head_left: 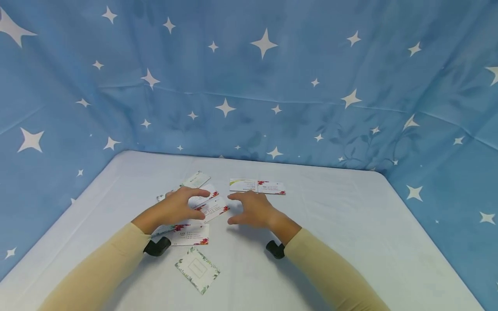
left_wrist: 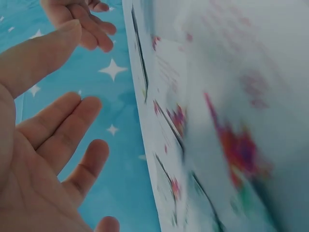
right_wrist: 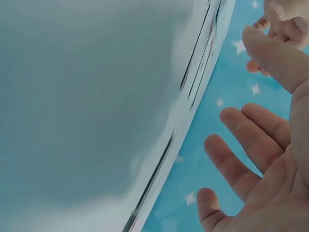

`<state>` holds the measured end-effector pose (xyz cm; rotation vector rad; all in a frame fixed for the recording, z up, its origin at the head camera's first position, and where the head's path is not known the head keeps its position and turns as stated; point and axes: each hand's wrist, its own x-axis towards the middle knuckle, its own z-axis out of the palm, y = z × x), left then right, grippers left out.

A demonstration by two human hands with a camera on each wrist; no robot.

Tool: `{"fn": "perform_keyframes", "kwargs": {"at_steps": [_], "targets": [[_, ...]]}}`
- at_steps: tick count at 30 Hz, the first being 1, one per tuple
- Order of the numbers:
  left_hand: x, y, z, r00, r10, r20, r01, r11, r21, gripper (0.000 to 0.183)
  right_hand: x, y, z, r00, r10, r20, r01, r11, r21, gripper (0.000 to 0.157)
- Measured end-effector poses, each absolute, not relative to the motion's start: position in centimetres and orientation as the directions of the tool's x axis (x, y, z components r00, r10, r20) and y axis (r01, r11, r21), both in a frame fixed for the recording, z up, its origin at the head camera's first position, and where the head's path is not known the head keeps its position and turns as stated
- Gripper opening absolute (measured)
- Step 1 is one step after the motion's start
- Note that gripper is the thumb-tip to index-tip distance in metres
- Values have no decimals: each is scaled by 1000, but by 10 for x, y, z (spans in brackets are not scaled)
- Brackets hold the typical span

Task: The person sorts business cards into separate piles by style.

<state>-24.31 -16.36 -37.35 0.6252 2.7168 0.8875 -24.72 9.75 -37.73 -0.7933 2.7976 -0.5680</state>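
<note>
Both hands hover over the white table, fingers spread and relaxed, palms facing each other. My left hand [head_left: 180, 206] is above a loose spread of printed cards and holds nothing. Under and beside it lie a card with red flowers [head_left: 214, 209], another red-flowered card [head_left: 189, 234] nearer me, and a pale card [head_left: 196, 179] farther back. My right hand [head_left: 253, 210] is empty too, just in front of a yellow-striped card [head_left: 243, 185] and a red-flowered card [head_left: 271, 187] lying end to end. The wrist views show bare palms with thumbs apart from the fingers.
A card with a green leaf border [head_left: 197, 270] lies alone nearest me, left of centre. The white tablecloth [head_left: 350, 233] stretches out to the right. A blue curtain with white stars [head_left: 249, 77] stands behind the table and along its sides.
</note>
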Motion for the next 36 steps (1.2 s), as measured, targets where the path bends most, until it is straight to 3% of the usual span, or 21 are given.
{"fn": "perform_keyframes", "kwargs": {"at_steps": [12,19,36], "targets": [[-205,-198,-382,-921,379,-96,271,796,541,63,-222,55,-391,-793,-603,-82,-548,767,-334,67],[-195,-212,-389,-910,401,-103,309,822,478,67,-211,39,-395,-793,-594,-135,-553,795,-250,68],[-189,-213,-397,-920,389,-50,327,832,449,46,-207,34,-398,-799,-593,-98,-559,793,-242,55]]}}
